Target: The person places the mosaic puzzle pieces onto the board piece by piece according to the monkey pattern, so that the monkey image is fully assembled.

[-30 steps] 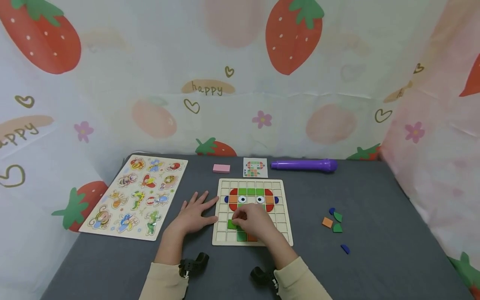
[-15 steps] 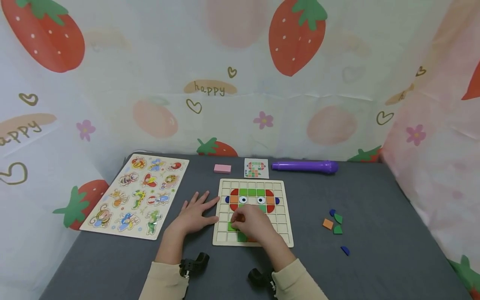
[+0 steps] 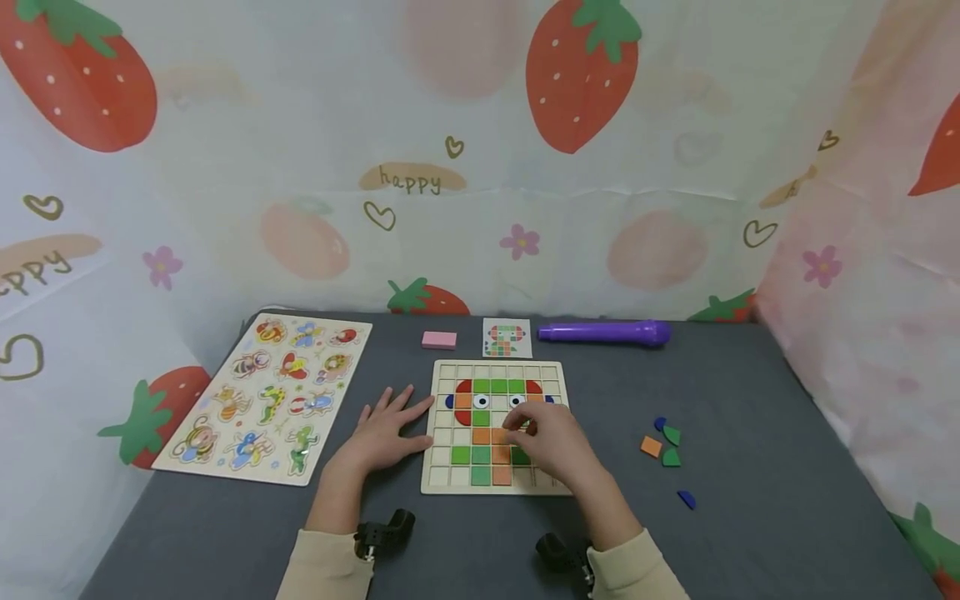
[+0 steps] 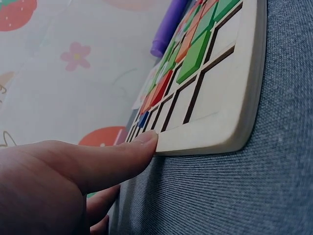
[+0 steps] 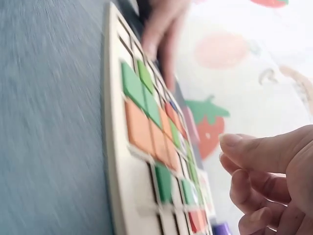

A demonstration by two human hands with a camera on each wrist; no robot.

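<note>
A pale wooden grid board (image 3: 442, 482) lies on the table with coloured tiles set in its squares, forming a figure with two round eyes. An orange tile (image 3: 481, 436) and a green tile (image 3: 461, 455) lie in its lower left part. My left hand (image 3: 382, 435) lies spread at the board's left side; in the left wrist view its thumb (image 4: 142, 142) touches the rim. Over the board's right half is my right hand (image 3: 553, 439), fingers loosely bent, covering some squares. No tile shows between the thumb and fingers (image 5: 239, 144) in the right wrist view.
Loose pieces lie to the right: an orange square (image 3: 651, 447), green pieces (image 3: 671, 457) and blue half-rounds (image 3: 687, 500). Behind the board are a pink block (image 3: 438, 340), a pattern card (image 3: 507, 338) and a purple microphone-shaped stick (image 3: 604, 333). An insect picture board (image 3: 281, 392) lies left.
My right hand has let go of an orange tile at the board's lower left and moved right, uncovering the tiles there. My left hand stays at the board's side.
</note>
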